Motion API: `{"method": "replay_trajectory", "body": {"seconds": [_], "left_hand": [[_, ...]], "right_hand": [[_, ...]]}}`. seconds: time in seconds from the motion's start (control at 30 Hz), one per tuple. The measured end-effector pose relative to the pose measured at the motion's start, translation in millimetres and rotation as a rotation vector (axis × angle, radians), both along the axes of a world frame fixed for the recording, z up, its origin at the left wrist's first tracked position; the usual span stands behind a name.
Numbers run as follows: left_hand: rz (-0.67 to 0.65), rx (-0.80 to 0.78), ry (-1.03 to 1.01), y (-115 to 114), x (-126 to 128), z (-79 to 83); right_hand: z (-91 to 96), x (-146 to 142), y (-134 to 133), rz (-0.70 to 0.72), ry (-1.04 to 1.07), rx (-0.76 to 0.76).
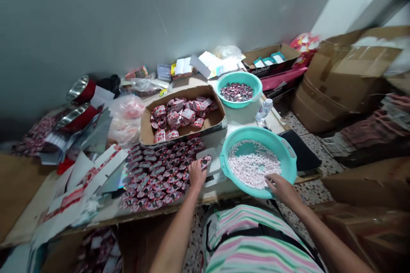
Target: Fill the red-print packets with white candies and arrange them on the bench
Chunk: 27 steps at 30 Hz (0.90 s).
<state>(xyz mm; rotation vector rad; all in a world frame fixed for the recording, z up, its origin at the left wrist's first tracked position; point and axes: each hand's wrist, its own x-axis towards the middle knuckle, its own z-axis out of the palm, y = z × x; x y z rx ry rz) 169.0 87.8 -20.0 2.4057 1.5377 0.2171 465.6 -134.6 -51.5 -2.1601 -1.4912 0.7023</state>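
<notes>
My left hand (196,173) rests at the right edge of a spread of red and white packets (156,175) on the table, its fingers closed round one packet (206,161). My right hand (278,186) reaches into the near rim of a teal basin (288,153) that holds several small pale pink pieces (253,166). Its fingers curl down among the pieces, and what they grip is hidden.
An open cardboard box (211,126) of packets sits behind the spread. A second teal basin (254,81) with dark round pieces stands farther back, a small clear bottle (264,110) beside it. Flattened printed cartons (80,187) lie left. Cardboard boxes (346,72) stack on the right.
</notes>
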Motion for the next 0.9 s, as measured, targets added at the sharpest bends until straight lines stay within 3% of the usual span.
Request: {"method": "replay_trajectory", "body": {"seconds": [0.07, 0.17, 0.3, 0.37, 0.5, 0.6, 0.7, 0.8, 0.9], "left_hand": [[0.016, 0.043, -0.105, -1, -1, 11.7], [0.017, 0.158, -0.358, -4, 7, 48.4], [-0.114, 0.316, -0.556, -12, 34, 106.2], [-0.203, 0.352, -0.563, -14, 48, 118.7], [-0.384, 0.329, -0.452, -11, 66, 103.4], [-0.404, 0.265, -0.381, -7, 71, 87.0], [-0.418, 0.231, -0.4, -4, 76, 85.6], [-0.372, 0.198, -0.476, -1, 83, 90.3], [-0.22, 0.147, -0.547, 0, 82, 86.5]], "right_hand": [[3.1, -3, 1, 0.011, -0.027, -0.003], [6.5, -9, 4, 0.02, -0.098, -0.042], [10.1, -13, 9, 0.011, -0.149, -0.114], [12.9, -14, 12, 0.002, -0.148, -0.138], [20.0, -17, 16, -0.032, -0.143, -0.163], [22.7, -19, 18, -0.054, -0.146, -0.165], [22.5, -19, 20, -0.08, -0.139, -0.17], [23.1, -20, 20, -0.094, -0.128, -0.157], [25.5, -21, 21, -0.093, -0.134, -0.147]]}}
